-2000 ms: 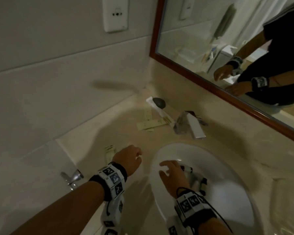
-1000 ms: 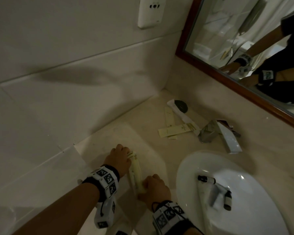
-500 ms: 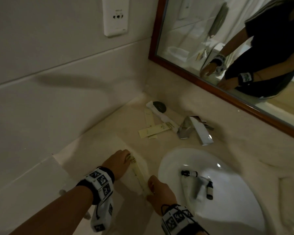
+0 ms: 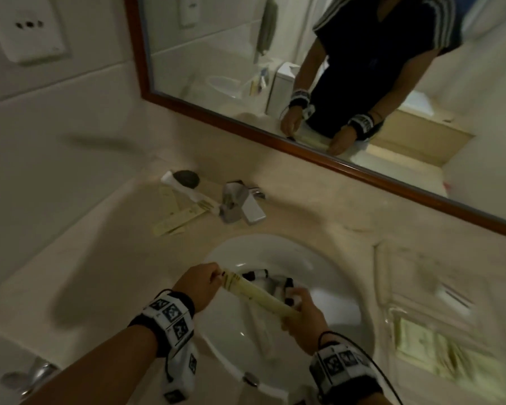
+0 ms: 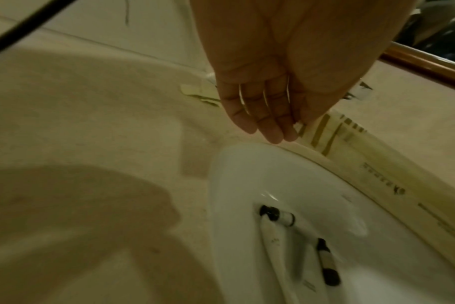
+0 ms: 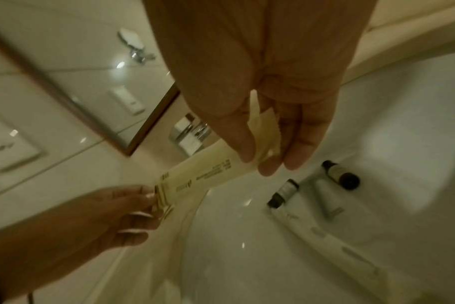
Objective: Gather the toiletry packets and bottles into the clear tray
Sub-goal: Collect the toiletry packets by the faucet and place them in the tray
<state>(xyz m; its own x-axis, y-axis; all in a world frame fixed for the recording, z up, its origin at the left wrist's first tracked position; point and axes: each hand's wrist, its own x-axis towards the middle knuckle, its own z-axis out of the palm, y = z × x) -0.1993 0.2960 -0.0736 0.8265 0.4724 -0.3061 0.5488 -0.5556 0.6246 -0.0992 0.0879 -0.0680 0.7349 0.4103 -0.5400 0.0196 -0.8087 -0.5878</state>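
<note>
A long cream packet (image 4: 256, 293) (image 6: 208, 170) (image 5: 377, 162) hangs over the white sink (image 4: 327, 276), held at both ends. My left hand (image 4: 208, 280) pinches its far end, and my right hand (image 4: 300, 312) (image 6: 262, 162) pinches its near end. Small dark-capped bottles (image 4: 259, 274) (image 5: 277, 215) (image 6: 283, 192) and white tubes (image 6: 325, 197) lie in the sink bowl. The clear tray (image 4: 438, 325) sits on the counter at the right with cream packets inside. More cream packets (image 4: 178, 220) and a white packet (image 4: 187, 191) lie behind the sink at the left.
A chrome faucet (image 4: 240, 204) stands behind the sink. A dark round item (image 4: 187, 178) lies in the counter's back corner. A wood-framed mirror (image 4: 275, 138) runs along the wall above. A socket plate (image 4: 24, 30) is on the tiled wall at upper left.
Both hands have lifted the long cream packet off the counter left of the sink and carried it rightward over the bowl. The head view has swung right, bringing the tray into sight.
</note>
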